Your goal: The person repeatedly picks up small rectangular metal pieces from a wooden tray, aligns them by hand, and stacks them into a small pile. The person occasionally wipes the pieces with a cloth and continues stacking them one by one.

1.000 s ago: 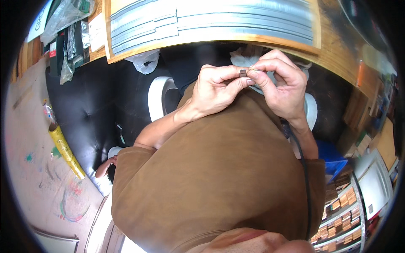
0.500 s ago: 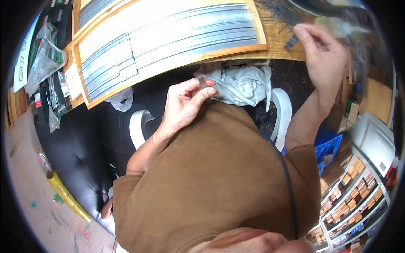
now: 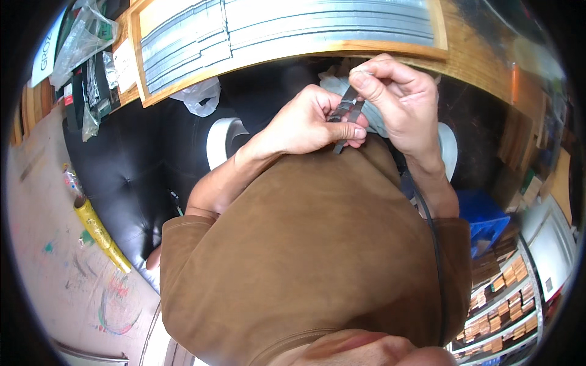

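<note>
My left hand (image 3: 308,122) is closed around several small, flat, dark grey metal strips (image 3: 356,112), which stick out between thumb and fingers. Close beside it on the right, my right hand (image 3: 403,100) pinches another thin dark metal strip (image 3: 350,94) between thumb and forefinger, right over the pieces in the left. Whether that strip touches the others I cannot tell. Both hands are in front of my chest, just short of the table edge. Beyond them on the table lies a wood-framed tray (image 3: 390,47) holding rows of long grey metal strips (image 3: 305,27).
A light cloth (image 3: 332,82) lies partly hidden behind my hands. White chair arms (image 3: 218,143) flank me. At left are plastic bags (image 3: 91,36), a black padded seat (image 3: 116,165) and a yellow roll (image 3: 101,235). A blue crate (image 3: 482,219) and shelves of small boxes (image 3: 513,293) stand at right.
My right hand has come down and left from the table's right side to my left hand, bringing a dark strip. More strips now show in my left hand. The whole view has shifted.
</note>
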Demonstrator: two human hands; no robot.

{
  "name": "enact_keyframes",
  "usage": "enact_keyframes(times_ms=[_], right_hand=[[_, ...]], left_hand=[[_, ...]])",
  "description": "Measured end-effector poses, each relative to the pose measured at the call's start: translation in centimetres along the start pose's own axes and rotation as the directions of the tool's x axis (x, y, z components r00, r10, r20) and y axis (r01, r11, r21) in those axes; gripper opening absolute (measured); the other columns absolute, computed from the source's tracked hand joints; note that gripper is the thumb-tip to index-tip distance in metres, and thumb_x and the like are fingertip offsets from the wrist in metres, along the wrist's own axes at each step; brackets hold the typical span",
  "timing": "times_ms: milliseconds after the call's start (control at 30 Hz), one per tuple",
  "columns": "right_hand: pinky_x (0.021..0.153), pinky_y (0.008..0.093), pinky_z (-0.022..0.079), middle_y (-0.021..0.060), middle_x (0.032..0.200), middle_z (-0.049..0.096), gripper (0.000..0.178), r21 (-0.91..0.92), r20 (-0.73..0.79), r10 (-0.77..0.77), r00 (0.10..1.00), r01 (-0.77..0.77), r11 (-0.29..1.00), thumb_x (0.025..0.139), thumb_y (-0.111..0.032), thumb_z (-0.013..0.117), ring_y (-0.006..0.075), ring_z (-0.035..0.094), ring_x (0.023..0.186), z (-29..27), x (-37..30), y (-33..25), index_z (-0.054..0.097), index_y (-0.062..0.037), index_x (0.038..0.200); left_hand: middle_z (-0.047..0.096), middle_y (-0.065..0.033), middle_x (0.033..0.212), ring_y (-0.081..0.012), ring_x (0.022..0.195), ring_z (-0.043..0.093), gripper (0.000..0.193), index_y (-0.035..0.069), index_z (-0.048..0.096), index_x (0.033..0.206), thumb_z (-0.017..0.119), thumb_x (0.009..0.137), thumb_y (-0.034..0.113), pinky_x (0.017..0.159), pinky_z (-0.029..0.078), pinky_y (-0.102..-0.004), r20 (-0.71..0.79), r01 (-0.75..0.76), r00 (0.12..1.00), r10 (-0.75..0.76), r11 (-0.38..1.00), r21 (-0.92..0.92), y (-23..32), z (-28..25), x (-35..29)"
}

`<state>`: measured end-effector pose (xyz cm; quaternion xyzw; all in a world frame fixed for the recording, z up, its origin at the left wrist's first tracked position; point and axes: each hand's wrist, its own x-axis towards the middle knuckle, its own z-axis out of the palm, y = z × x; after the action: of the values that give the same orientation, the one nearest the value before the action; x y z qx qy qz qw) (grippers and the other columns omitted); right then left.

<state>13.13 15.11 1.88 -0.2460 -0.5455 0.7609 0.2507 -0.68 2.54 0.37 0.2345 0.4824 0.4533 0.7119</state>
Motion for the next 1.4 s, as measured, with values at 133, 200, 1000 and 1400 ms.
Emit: enact_keyframes(times_ms=[133,200,1000,1400], right_hand=[[0.069,0.0219,0.054,0.0076,0.088,0.073,0.007,-0.096,0.049,0.074,0.996,-0.069,0.993,0.093,-0.002,0.074,0.0084,0.067,0.078,0.1,0.1,0.8,0.076,0.004,0.097],[0.063,0.0219,0.053,0.0066,0.084,0.073,0.008,-0.132,0.074,0.152,0.986,-0.142,0.981,0.093,-0.004,0.075,0.0071,0.066,0.07,0.2,0.1,0.8,0.075,0.0038,0.095],[0.07,0.0282,0.058,0.0119,0.094,0.077,0.021,-0.43,0.209,0.073,0.975,0.025,0.902,0.086,0.0,0.08,0.0168,0.074,0.08,-1.5,-4.8,3.0,0.075,-0.0002,0.106],[0.073,0.0299,0.06,0.0137,0.092,0.077,0.025,-0.398,0.332,-0.119,0.936,0.253,0.882,0.082,0.003,0.081,0.0229,0.076,0.084,-1.2,-4.8,3.5,0.076,0.0018,0.107]], left_hand=[[0.077,-0.009,0.084,-0.012,0.079,0.073,0.012,-0.005,0.073,0.097,0.077,0.092,0.005,0.072,0.057,-0.0252,-0.006,0.047,0.999,-0.047,0.999,-0.01,-0.1,0.0,-0.1],[0.077,-0.0087,0.084,-0.0118,0.079,0.073,0.011,-0.004,0.074,0.096,0.077,0.093,0.006,0.072,0.057,-0.0251,-0.034,-0.035,0.999,0.036,0.999,0.021,-0.3,0.1,-0.2],[0.07,-0.0204,0.12,-0.0316,0.115,0.069,0.032,-0.002,0.058,0.129,0.054,0.109,0.022,0.105,0.054,-0.0456,-0.261,-0.173,0.965,0.021,0.799,-0.575,-1.7,0.3,0.4],[0.067,-0.0246,0.125,-0.0362,0.123,0.066,0.038,0.0,0.052,0.13,0.041,0.112,0.032,0.108,0.053,-0.0475,-0.351,-0.318,0.926,0.136,0.782,-0.536,-1.7,2.4,0.3]])
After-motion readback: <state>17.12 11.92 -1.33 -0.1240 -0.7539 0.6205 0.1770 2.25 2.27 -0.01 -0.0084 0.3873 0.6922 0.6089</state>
